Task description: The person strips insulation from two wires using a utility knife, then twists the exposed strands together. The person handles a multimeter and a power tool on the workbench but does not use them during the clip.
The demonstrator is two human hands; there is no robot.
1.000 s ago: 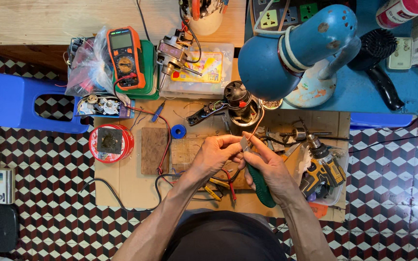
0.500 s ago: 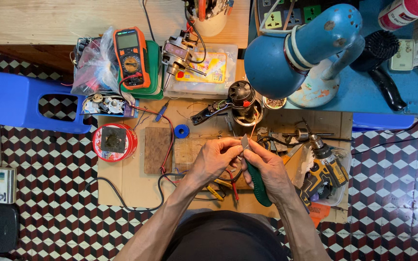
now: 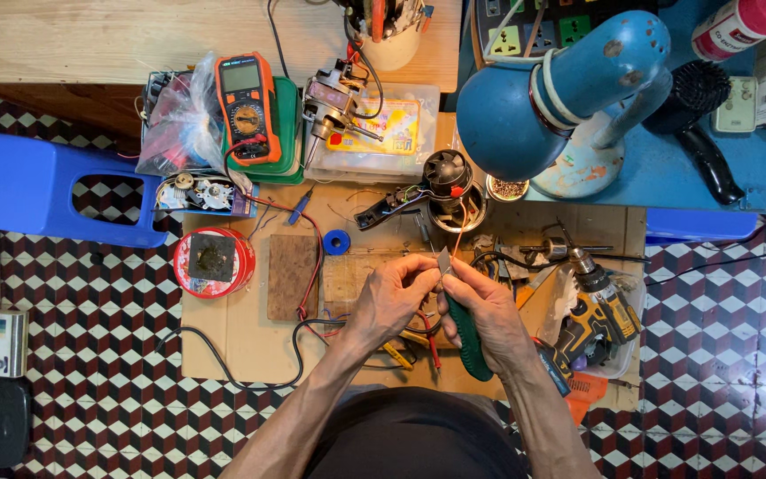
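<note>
Your right hand [image 3: 487,318] is clenched around a green-handled utility knife [image 3: 465,330], its short grey blade pointing up and away from you between the two hands. Your left hand [image 3: 392,297] meets it at the blade, fingertips pinched on a thin reddish wire [image 3: 459,229] that runs up from the blade to the small dark motor [image 3: 448,174] sitting on the cardboard sheet [image 3: 241,341] ahead of you; the pinch itself is partly hidden by your fingers. Both hands hover just above the cardboard, over yellow-handled pliers [image 3: 398,352] and red and black leads. To the left lie a wooden block [image 3: 292,276], a round red tin [image 3: 213,262] and, near your left hand, a small blue tape roll [image 3: 336,241]. An orange multimeter [image 3: 246,106] rests on a green tray farther off. A blue desk lamp [image 3: 550,96] hangs over the upper right, and a yellow cordless drill [image 3: 602,306] lies just right of your right hand.
</note>
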